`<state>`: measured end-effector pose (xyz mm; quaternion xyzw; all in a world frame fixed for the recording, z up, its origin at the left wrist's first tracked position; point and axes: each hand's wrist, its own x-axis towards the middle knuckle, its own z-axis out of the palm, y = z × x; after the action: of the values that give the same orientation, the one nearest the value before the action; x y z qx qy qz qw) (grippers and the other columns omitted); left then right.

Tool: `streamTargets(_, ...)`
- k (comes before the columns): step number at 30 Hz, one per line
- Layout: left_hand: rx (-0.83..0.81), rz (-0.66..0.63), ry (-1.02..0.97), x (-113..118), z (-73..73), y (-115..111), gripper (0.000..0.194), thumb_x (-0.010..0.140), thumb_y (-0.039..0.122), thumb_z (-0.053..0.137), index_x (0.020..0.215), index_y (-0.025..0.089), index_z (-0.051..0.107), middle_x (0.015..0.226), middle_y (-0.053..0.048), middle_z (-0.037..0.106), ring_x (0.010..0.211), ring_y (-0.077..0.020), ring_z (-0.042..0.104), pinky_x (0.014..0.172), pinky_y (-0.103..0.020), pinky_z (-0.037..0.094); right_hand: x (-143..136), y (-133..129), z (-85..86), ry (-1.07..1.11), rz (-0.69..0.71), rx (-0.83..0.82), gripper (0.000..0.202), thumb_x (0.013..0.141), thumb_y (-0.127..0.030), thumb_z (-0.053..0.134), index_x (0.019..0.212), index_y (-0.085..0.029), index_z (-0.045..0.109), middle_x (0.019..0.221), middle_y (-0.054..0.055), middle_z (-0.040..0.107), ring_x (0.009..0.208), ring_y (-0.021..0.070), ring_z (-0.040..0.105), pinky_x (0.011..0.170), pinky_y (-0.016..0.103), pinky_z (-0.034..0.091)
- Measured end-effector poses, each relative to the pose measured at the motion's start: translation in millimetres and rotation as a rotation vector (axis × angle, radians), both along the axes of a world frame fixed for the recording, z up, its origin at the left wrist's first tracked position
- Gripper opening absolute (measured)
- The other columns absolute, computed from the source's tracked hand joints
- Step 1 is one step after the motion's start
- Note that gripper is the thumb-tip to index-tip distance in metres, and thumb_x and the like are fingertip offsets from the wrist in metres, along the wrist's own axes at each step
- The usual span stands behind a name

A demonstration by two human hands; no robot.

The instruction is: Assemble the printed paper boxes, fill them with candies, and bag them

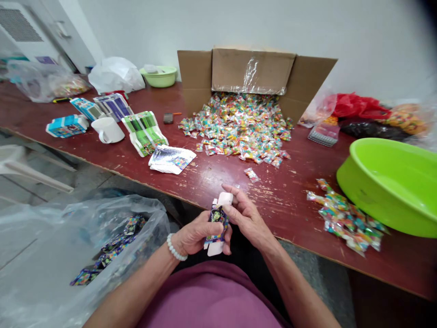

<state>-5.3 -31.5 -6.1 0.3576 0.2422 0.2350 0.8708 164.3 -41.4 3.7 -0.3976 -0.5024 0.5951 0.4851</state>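
Carton [217, 216], small and dark-printed, is sitting in the person's two hands in the head view, just off the near edge of the red table [205, 183], its white flaps sticking out at both ends. The left hand [194, 235] is closing around its lower part, thumb pressing across the printed front and fingertips showing at the far side. A pale bead bracelet [177, 247] is circling that wrist. The right hand [246, 217] is resting at the upper end, thumb touching near the top flap and index finger reaching past it, the fingers standing partly spread; whether they are pinching the flap cannot be told.

Beyond the grip, a lone candy packet [251, 175] is lying on the tabletop, and farther off a large candy pile [244, 130] is spilling from a cardboard box [254, 68]. Ahead and to the left of the grip, silvery pouches [167, 159] are lying beside flattened green cartons [141, 132], with a white mug [109, 130] standing past them. Left of the grip and lower, a clear plastic bag [37, 255] is holding dark printed packs [112, 248]. Well to the right, a smaller candy heap [346, 218] is lying next to a bright green basin [378, 191].
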Motion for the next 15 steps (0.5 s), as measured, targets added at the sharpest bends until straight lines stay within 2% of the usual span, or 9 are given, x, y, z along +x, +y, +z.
streamTargets(3,0.011,0.026,0.039,-5.0,2.7,1.6,0.047,0.063,0.047,0.084,0.089,0.012,0.065,0.074,-0.008,0.069,0.059,-0.0212,0.069,0.056,-0.029,0.056,-1.7,-1.3,0.7,0.058,-0.01,0.017,0.055,0.089,-0.037,0.066,0.139,-0.031,0.044,0.114,0.004,0.063,0.101,0.0185,0.061,0.089,0.032,0.049)
streamTargets(5,0.005,0.055,0.091,-6.7,5.3,2.8,0.045,0.065,0.045,0.084,0.088,0.013,0.064,0.071,-0.008,0.069,0.054,-0.0211,0.068,0.052,-0.029,0.055,-2.6,-3.2,2.0,0.087,-0.01,0.016,0.052,0.087,-0.038,0.067,0.135,-0.029,0.049,0.115,0.005,0.065,0.102,0.0196,0.062,0.09,0.033,0.049)
streamTargets(7,-0.003,0.109,0.142,-5.6,7.2,3.7,0.041,0.067,0.04,0.084,0.09,0.014,0.063,0.067,-0.006,0.068,0.053,-0.0199,0.067,0.051,-0.032,0.056,-3.9,-5.6,2.5,0.089,-0.003,0.002,0.042,0.085,-0.039,0.069,0.123,-0.025,0.059,0.107,0.005,0.068,0.091,0.0185,0.064,0.084,0.032,0.052)
streamTargets(9,0.018,0.168,0.181,-2.3,7.3,5.0,0.039,0.069,0.036,0.083,0.095,0.015,0.063,0.065,-0.003,0.067,0.054,-0.0182,0.065,0.054,-0.034,0.057,-6.4,-7.4,1.1,0.088,-0.011,-0.05,0.03,0.084,-0.041,0.07,0.106,-0.021,0.066,0.09,0.003,0.07,0.069,0.015,0.063,0.067,0.028,0.053)
streamTargets(11,0.095,0.218,0.223,1.8,5.4,7.1,0.037,0.071,0.035,0.081,0.095,0.013,0.064,0.066,-0.002,0.067,0.057,-0.0161,0.065,0.058,-0.03,0.056,-9.3,-7.4,-2.1,0.07,-0.095,-0.091,0.025,0.083,-0.043,0.07,0.092,-0.019,0.067,0.075,0.0,0.067,0.052,0.012,0.057,0.052,0.025,0.05)
streamTargets(12,0.15,0.236,0.25,3.7,4.0,8.3,0.035,0.073,0.035,0.08,0.094,0.012,0.065,0.069,-0.003,0.068,0.06,-0.0154,0.065,0.061,-0.028,0.055,-10.5,-6.4,-3.9,0.032,-0.165,-0.08,0.024,0.082,-0.043,0.07,0.088,-0.019,0.067,0.071,0.0,0.067,0.05,0.0118,0.055,0.05,0.025,0.049)
streamTargets(15,0.318,0.319,0.332,7.4,-0.3,9.9,0.032,0.078,0.034,0.075,0.099,0.012,0.065,0.092,-0.006,0.071,0.082,-0.0165,0.067,0.074,-0.026,0.054,-10.8,-0.6,-8.2,-0.155,-0.377,0.024,0.022,0.081,-0.04,0.069,0.08,-0.018,0.069,0.073,0.002,0.068,0.06,0.0145,0.059,0.056,0.026,0.049)
